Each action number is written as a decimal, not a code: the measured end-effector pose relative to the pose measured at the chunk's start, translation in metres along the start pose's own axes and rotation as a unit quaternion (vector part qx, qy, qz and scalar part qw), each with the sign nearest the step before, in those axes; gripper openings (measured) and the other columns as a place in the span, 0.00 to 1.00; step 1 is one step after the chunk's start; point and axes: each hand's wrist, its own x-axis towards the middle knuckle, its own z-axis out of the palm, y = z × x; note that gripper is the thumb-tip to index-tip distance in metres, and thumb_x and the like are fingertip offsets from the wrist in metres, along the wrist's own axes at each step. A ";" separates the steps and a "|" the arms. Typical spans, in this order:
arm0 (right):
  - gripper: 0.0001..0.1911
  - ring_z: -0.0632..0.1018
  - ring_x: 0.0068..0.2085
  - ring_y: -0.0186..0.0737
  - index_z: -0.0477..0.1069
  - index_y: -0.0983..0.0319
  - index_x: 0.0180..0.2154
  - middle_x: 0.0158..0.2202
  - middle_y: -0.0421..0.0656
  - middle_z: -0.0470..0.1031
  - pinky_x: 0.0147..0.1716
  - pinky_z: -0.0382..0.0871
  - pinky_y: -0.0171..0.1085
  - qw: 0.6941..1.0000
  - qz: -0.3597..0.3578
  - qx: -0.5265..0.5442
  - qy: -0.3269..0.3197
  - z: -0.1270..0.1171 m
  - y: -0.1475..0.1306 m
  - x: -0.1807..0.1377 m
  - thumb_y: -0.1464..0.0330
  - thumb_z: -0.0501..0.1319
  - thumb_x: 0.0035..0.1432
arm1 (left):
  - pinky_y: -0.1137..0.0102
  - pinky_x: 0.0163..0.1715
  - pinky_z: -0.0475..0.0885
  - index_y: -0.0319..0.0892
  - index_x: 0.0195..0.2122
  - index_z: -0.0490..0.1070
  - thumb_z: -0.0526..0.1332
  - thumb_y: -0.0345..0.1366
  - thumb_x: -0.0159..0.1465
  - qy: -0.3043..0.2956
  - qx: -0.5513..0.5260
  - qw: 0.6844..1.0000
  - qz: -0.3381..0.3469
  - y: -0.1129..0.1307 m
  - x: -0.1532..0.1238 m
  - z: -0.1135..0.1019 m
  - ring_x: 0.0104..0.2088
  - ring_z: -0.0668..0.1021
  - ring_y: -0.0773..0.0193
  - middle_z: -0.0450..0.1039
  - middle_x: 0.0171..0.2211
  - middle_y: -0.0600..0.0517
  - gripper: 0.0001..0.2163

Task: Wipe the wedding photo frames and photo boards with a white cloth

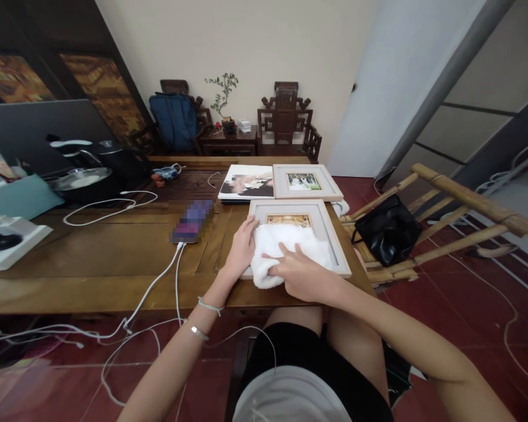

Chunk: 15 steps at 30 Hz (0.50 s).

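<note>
A picture frame [339, 258] with a pale wood border and grey mat lies flat near the table's front edge. A fluffy white cloth [310, 240] is spread over its lower part and covers much of the picture inside. My right hand [305, 274] presses on this cloth, fingers partly spread and sunk into the pile, with a fold bunched up beside them. Along the frame's left side, my left hand [243, 249] holds the edge, fingertips near the upper left corner. Behind it lie a second frame [325, 193] with a waterfall picture and a white-bordered photo print [237, 173].
A phone [191, 221] with white cables [156, 276] lies left of the frame. Farther left are a glass-lidded pot [85, 180], a kettle [118, 158] and a white power strip [13, 240]. A bamboo chair [462, 205] bearing a black bag [389, 231] stands at the right.
</note>
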 end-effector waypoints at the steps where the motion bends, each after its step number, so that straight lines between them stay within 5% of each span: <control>1: 0.29 0.60 0.61 0.63 0.73 0.63 0.48 0.58 0.50 0.67 0.52 0.59 0.64 1.000 0.004 -0.005 0.001 0.000 -0.001 0.002 0.84 0.48 0.47 | 0.56 0.61 0.61 0.39 0.50 0.69 0.47 0.23 0.62 -0.008 0.000 1.000 0.005 0.000 0.000 0.000 0.59 0.67 0.56 0.67 0.57 0.43 0.18; 9: 0.27 0.68 0.58 0.56 0.76 0.62 0.42 0.44 0.54 0.76 0.51 0.62 0.53 0.990 0.126 -0.010 -0.069 -0.019 0.037 -0.050 0.84 0.48 0.46 | 0.56 0.62 0.59 0.31 0.50 0.70 0.49 0.23 0.61 -0.048 0.028 0.998 0.024 0.002 0.000 0.001 0.61 0.64 0.53 0.68 0.56 0.38 0.18; 15: 0.26 0.67 0.58 0.59 0.77 0.63 0.39 0.45 0.55 0.76 0.51 0.62 0.56 0.986 0.150 -0.032 -0.072 -0.024 0.043 -0.070 0.84 0.47 0.44 | 0.57 0.61 0.60 0.33 0.48 0.71 0.48 0.20 0.60 -0.045 0.022 0.998 0.024 0.003 0.001 0.001 0.61 0.64 0.54 0.71 0.53 0.40 0.19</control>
